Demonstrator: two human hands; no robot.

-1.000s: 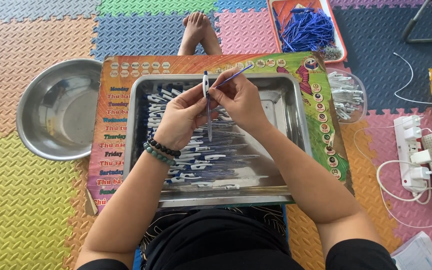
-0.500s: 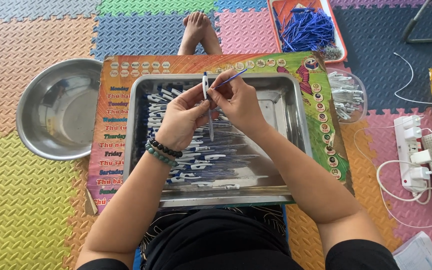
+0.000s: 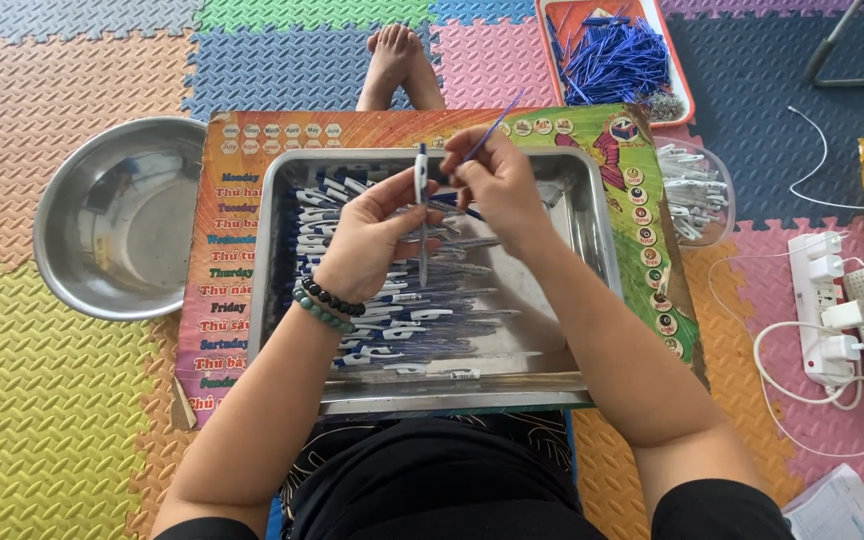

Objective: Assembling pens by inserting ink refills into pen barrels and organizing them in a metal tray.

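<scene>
My left hand (image 3: 367, 240) grips a clear pen barrel (image 3: 422, 215) upright over a steel tray (image 3: 592, 290). My right hand (image 3: 497, 180) pinches a thin blue refill (image 3: 492, 128) just right of the barrel's top end. Beneath both hands, several white-and-blue pens (image 3: 392, 310) lie in rows in the tray. A beaded bracelet is on my left wrist.
A steel bowl (image 3: 117, 215) sits to the left on the foam mats. A red tray of blue refills (image 3: 617, 55) lies at the back right, a clear tub of pen parts (image 3: 697, 190) beside the colourful board (image 3: 222, 250). A power strip (image 3: 822, 300) with cables lies right. Bare feet (image 3: 397, 60) show beyond the board.
My hands stay over the tray. The blue refill in my right hand has tilted a little more upright, near the barrel's top.
</scene>
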